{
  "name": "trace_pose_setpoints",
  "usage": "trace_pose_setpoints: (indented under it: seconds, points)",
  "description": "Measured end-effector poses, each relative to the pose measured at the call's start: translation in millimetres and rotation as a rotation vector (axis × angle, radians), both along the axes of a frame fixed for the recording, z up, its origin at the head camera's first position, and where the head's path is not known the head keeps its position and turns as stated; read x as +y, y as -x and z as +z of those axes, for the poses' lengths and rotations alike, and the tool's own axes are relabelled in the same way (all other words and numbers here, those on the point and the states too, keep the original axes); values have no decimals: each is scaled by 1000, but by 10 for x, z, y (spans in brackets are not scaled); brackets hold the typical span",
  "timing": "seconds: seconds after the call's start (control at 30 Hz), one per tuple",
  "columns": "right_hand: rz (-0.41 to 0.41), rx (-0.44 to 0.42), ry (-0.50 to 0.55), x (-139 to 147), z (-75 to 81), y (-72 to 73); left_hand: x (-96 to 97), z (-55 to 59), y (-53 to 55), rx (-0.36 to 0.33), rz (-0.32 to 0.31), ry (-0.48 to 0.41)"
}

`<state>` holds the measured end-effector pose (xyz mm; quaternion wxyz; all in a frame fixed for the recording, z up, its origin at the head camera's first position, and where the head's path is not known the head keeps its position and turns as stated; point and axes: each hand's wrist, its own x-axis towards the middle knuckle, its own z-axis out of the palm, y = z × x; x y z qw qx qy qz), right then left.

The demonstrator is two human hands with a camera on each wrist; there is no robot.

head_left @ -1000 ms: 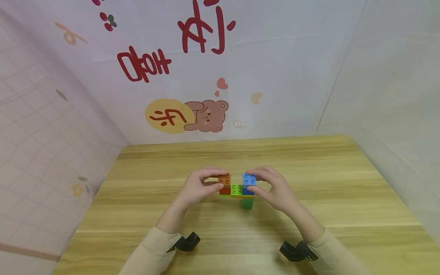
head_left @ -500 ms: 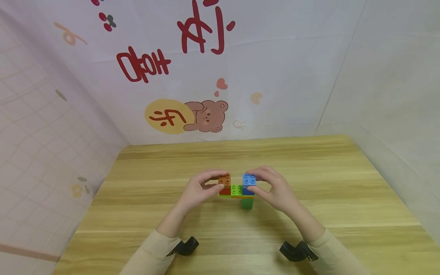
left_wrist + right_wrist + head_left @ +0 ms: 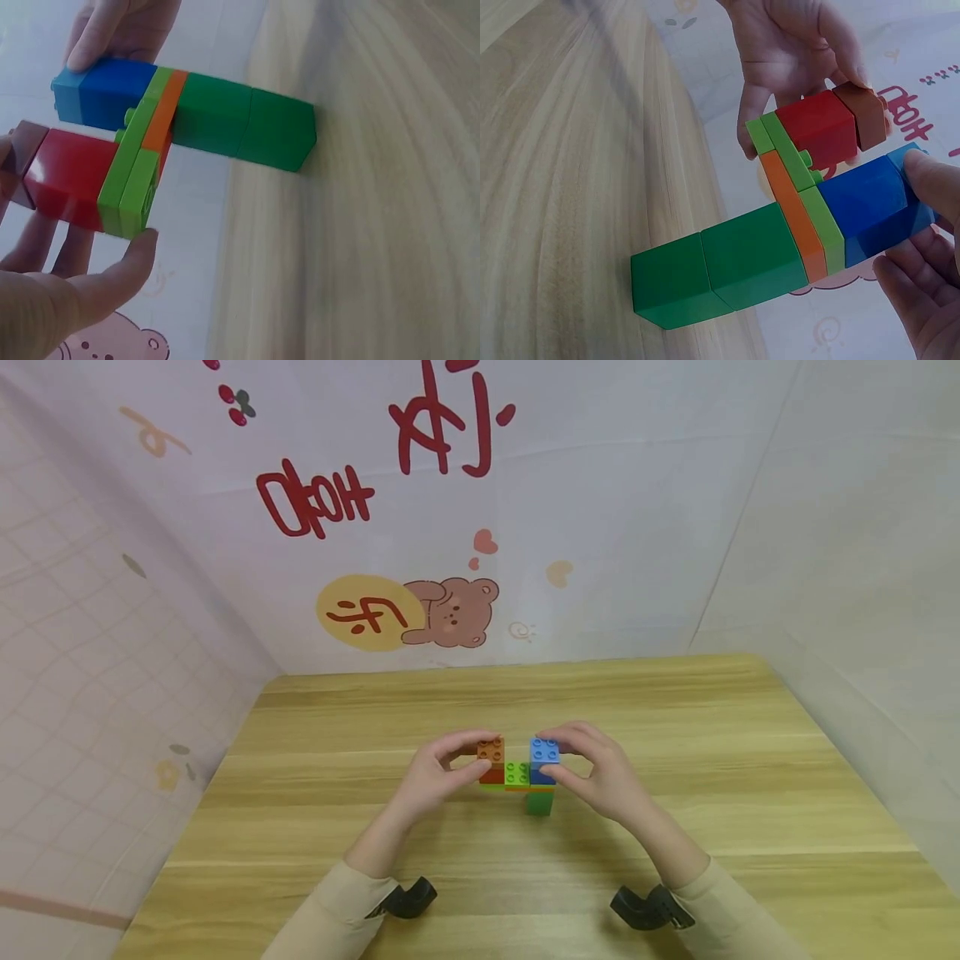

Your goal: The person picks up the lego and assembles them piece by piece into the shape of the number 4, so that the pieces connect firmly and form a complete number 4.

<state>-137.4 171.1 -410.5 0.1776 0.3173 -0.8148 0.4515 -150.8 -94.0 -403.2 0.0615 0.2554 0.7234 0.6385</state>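
Note:
Toy building bricks form one upright stack near the middle of the table. Two green bricks make its lower column, topped by an orange plate and lime green plates that reach out to the left. On the left end sits a red brick under a brown brick, which my left hand pinches between thumb and fingers. One left fingertip is right at the underside of the lime overhang. My right hand pinches the light blue brick above the dark blue brick.
The wooden table meets a white cloth backdrop with a printed bear and red lettering. More cloth hangs at the left and right sides. A black camera mount shows at the left cuff and another mount at the right.
My left hand has shifted very slightly, its back a little lower in the head view. The bricks and my right hand look the same.

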Motion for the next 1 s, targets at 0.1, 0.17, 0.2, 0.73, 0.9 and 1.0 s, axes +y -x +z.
trace_pose_setpoints:
  seconds: [0.1, 0.17, 0.2, 0.73, 0.9, 1.0]
  points:
    - [-2, 3, 2, 11, -16, 12, 29, -18, 10, 8, 8, -39]
    - [-4, 5, -1, 16, -21, 20, 44, -24, 11, 4, 17, -58]
    - [-5, 4, -4, 17, -21, 22, 52, -20, 8, 2, 21, -66]
    - [-7, -4, -9, 17, -10, 27, 93, -24, 4, 5, 55, -109]
    - [-10, -27, -10, 17, 2, 18, 91, -15, 1, 21, 58, -91]
    - [-8, -42, -15, 16, 7, 11, 77, -5, -12, 24, 56, -74]
